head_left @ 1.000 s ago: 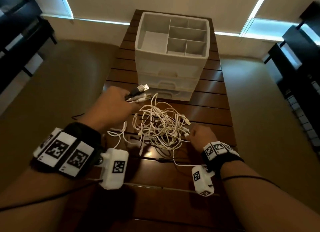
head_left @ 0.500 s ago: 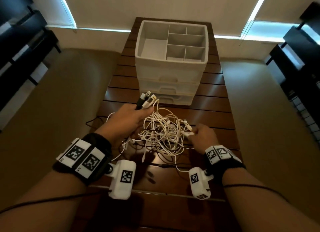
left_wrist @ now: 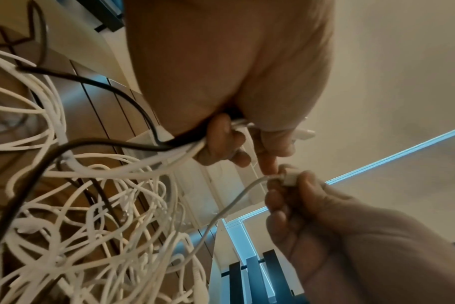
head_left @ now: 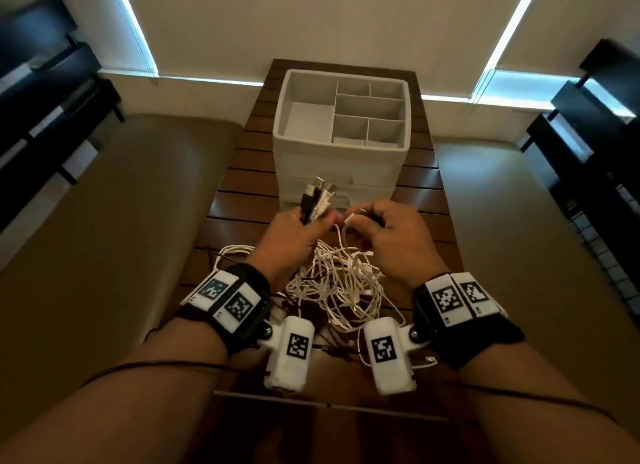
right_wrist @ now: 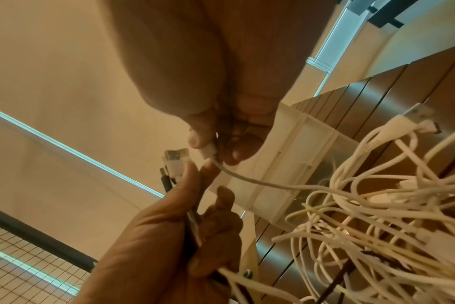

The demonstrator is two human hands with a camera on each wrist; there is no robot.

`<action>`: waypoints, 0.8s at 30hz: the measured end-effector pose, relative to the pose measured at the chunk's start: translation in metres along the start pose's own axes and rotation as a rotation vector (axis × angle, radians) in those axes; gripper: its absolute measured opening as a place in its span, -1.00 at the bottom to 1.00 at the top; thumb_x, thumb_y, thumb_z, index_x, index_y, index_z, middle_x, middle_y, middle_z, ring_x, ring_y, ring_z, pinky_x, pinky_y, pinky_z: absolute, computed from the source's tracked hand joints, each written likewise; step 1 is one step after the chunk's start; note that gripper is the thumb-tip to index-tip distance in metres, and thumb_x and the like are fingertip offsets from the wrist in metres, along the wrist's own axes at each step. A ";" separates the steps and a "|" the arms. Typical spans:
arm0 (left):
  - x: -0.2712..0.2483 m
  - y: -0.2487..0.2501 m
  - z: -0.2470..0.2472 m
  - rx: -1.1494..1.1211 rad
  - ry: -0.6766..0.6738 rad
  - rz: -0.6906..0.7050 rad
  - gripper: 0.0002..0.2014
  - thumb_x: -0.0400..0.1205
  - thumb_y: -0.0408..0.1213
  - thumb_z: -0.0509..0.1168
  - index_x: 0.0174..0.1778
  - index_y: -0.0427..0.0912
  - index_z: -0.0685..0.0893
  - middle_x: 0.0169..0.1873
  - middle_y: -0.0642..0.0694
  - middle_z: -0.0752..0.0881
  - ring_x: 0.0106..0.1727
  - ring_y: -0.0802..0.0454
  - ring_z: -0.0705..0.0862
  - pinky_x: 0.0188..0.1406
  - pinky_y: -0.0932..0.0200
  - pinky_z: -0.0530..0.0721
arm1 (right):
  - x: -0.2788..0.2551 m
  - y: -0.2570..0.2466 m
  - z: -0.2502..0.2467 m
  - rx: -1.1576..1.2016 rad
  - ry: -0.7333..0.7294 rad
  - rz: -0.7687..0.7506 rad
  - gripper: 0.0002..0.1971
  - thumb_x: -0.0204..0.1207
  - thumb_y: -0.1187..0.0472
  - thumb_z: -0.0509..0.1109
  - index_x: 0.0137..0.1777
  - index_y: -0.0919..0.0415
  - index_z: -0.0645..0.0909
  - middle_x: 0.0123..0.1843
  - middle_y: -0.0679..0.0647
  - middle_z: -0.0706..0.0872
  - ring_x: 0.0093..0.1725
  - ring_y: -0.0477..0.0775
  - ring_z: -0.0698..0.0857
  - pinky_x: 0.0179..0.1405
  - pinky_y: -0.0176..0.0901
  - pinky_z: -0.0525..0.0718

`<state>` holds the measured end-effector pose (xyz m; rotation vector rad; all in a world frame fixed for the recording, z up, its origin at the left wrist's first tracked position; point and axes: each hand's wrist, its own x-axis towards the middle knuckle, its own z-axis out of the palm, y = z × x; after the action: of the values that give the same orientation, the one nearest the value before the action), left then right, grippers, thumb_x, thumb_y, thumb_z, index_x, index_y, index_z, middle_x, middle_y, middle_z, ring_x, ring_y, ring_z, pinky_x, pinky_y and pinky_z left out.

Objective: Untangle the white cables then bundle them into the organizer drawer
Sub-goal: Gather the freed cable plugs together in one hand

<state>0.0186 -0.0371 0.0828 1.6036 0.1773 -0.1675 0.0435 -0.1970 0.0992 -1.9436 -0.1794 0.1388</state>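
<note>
Two hands are up over the desk (head_left: 408, 200), close together, w/ the cable mess hanging under them. The left hand (head_left: 294, 235) is curled tight round a bunch of plug ends (head_left: 317, 200), some black, some white, sticking up out of the fist. The right hand (head_left: 391, 235) pinches one white plug (head_left: 351, 217) btwn thumb & finger, right next to the left hand's finger. Most of the white cables (head_left: 341, 287) are in one big knot, part hanging, part on the desk. The organizer (head_left: 341, 131) sits farther back on the desk, its top tray has nothing in it & its drawers look closed. So I think the job is just starting: some ends are found, but no cable is free yet, none bundled, none put away.
</note>
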 end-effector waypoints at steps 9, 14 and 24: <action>-0.001 -0.002 0.002 -0.056 -0.109 -0.016 -0.66 0.62 0.06 0.25 -0.34 -0.07 0.72 -0.57 0.05 0.41 -0.53 0.13 0.30 -0.51 0.20 0.29 | 0.004 -0.006 0.005 0.110 0.077 -0.039 -0.82 0.43 0.33 0.53 -0.25 0.03 0.66 -0.25 -0.01 0.77 -0.23 -0.05 0.77 -0.14 -0.07 0.77; 0.004 -0.004 0.002 -0.004 -0.139 0.007 -0.73 0.72 -0.12 0.22 -0.25 -0.15 0.62 -0.61 0.12 0.51 -0.53 0.17 0.34 -0.54 0.30 0.35 | 0.007 -0.007 0.013 0.371 0.068 0.037 -0.89 0.54 0.38 0.41 -0.15 0.17 0.66 -0.18 0.16 0.78 -0.21 0.11 0.78 -0.12 0.09 0.80; 0.018 0.008 0.004 -0.278 0.159 0.024 -0.64 0.77 -0.03 0.11 -0.30 -0.08 0.52 -0.61 0.10 0.43 -0.49 0.12 0.40 -0.24 0.06 0.47 | -0.008 0.043 0.037 -0.134 -0.299 0.068 -0.83 0.60 0.16 0.38 -0.20 0.19 0.61 -0.25 0.14 0.71 -0.33 -0.09 0.63 -0.24 -0.13 0.65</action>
<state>0.0383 -0.0417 0.0868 1.3406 0.2917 0.0048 0.0318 -0.1807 0.0455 -2.0560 -0.3265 0.4742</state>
